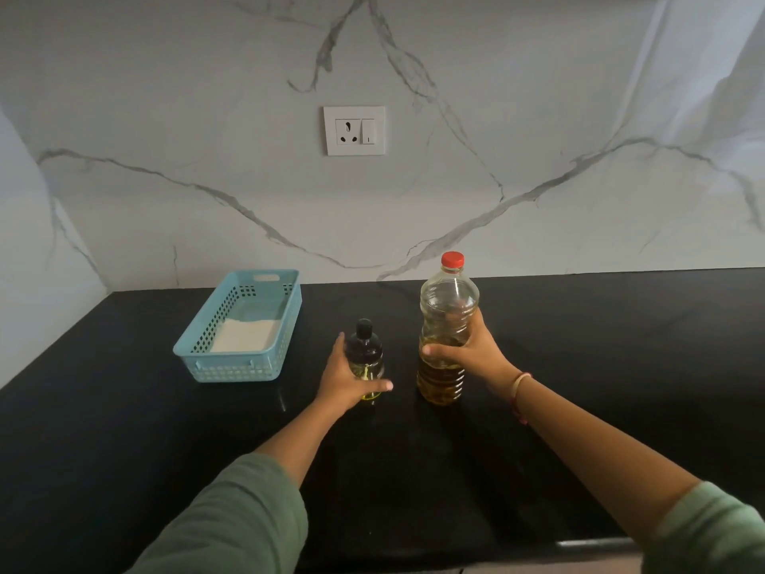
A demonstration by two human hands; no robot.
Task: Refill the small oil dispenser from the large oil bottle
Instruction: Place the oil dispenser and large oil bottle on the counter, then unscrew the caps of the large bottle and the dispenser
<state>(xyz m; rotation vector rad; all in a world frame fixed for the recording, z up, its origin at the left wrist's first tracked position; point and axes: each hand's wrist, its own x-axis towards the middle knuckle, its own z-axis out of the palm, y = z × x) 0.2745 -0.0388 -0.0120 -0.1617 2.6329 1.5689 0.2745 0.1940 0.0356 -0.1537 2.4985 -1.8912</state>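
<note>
Marble wall (165,97) behind, black counter (600,345) below. I see a blue basket (232,371) at left on the counter, something flat and white inside it.

Bottle (449,296): upright on the counter, centre-right, red cap (452,260) on, amber oil roughly halfway up. Right hand (470,350) wrapped round its middle, thumb across the front.

Dispenser (364,345): upright just left of the bottle, not touching it, dark top on. Left hand (343,379) curled round its lower body, thumb across the front.

Socket (354,130) on the wall above. I note a bangle (519,385) on the right wrist.
</note>
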